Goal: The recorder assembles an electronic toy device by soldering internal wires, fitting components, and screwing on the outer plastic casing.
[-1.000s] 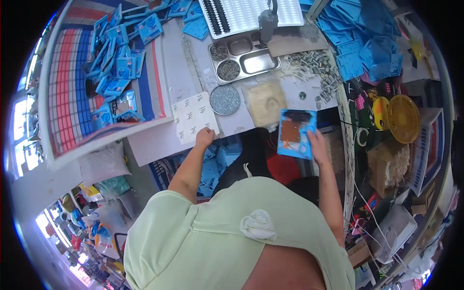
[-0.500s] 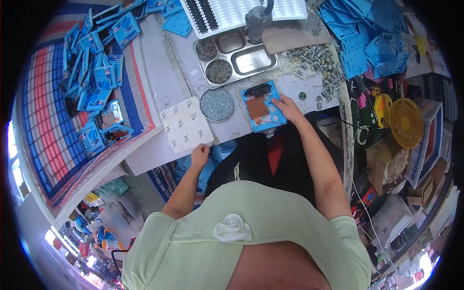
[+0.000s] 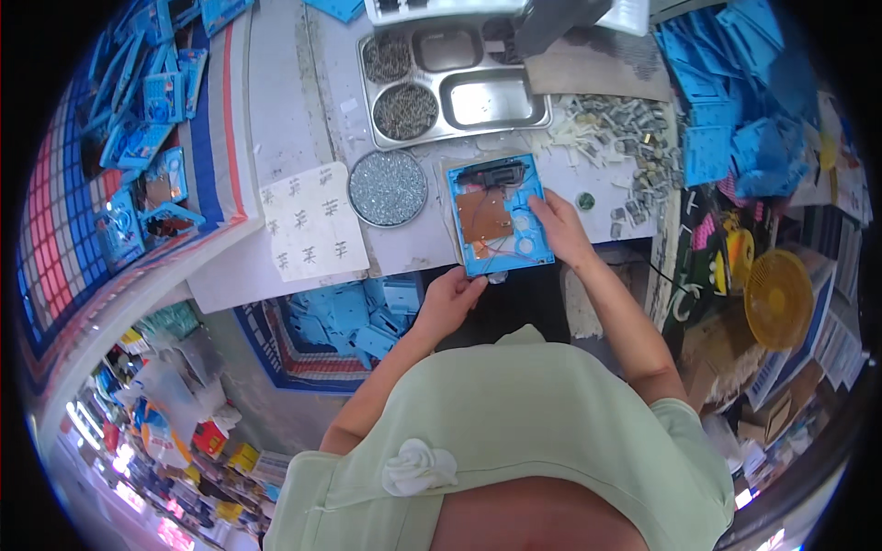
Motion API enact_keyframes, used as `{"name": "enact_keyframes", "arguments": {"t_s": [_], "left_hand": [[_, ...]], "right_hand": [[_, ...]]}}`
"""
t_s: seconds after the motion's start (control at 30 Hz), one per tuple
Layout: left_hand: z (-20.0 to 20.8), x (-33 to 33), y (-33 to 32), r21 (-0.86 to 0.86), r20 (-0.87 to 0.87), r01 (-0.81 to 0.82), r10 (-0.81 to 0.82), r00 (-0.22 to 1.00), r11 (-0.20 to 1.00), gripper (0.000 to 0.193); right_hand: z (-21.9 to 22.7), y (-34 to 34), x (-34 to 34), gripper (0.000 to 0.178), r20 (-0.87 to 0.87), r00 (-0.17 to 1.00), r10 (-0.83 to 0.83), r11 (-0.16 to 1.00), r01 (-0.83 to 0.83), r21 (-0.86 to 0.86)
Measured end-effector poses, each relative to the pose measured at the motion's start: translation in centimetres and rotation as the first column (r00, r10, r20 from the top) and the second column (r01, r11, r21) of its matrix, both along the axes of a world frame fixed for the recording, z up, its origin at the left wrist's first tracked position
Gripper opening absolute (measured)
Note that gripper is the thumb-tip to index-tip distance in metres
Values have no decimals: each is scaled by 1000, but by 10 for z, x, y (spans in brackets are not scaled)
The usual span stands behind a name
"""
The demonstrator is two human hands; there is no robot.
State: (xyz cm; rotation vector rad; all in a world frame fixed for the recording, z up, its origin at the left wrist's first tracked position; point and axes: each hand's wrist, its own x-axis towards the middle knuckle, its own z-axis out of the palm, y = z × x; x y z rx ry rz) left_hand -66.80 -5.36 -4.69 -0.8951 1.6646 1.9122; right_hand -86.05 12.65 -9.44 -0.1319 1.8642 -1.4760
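A blue plastic housing [image 3: 536,246] lies at the table's near edge, its open side up. Inside it are a brown circuit board [image 3: 484,217], a black part [image 3: 491,174] along the top and thin wires near the bottom. My right hand [image 3: 562,231] grips the housing's right side, thumb over the rim. At its lower left corner is my left hand [image 3: 452,301], fingers curled closed; whatever they may hold is hidden. Left of the housing stands a round dish of small silvery pieces [image 3: 388,188]. A white sheet with handwritten marks [image 3: 312,223] lies further left.
Behind is a steel compartment tray [image 3: 450,133] with screws, beside a dark upright tool [image 3: 560,32]. Small metal and white parts [image 3: 634,138] lie scattered to the right. Blue housings pile up far right [image 3: 707,151], far left [image 3: 147,138] and in a bin below [image 3: 340,317].
My left hand has moved right, from beside the sheet to the housing's lower left corner. My right hand still grips the housing. The view has shifted, showing more of the bin below.
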Motion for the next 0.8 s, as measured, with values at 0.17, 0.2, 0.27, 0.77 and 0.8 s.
{"name": "enact_keyframes", "arguments": {"t_s": [0.17, 0.2, 0.27, 0.77, 0.8], "left_hand": [[-37, 17, 23, -207, -79, -91, 76, 994, 974, 32], [-40, 20, 26, -237, -111, -121, 97, 989, 964, 31], [-42, 22, 33, -302, -189, -186, 132, 973, 935, 30], [-256, 260, 52, -136, 227, -481, 500, 836, 866, 66], [-247, 268, 57, 52, 331, -638, 590, 737, 768, 69]], "right_hand": [[16, -5, -20, 38, -475, 684, 554, 770, -204, 605], [17, -5, -25, 39, -475, 644, 600, 739, -218, 638], [14, -3, -32, 46, -510, 599, 617, 744, -233, 626], [-141, 208, 130, 38, -193, 973, -124, 991, 131, 21], [-170, 214, 146, 35, -76, 987, -139, 987, 144, 69]]}}
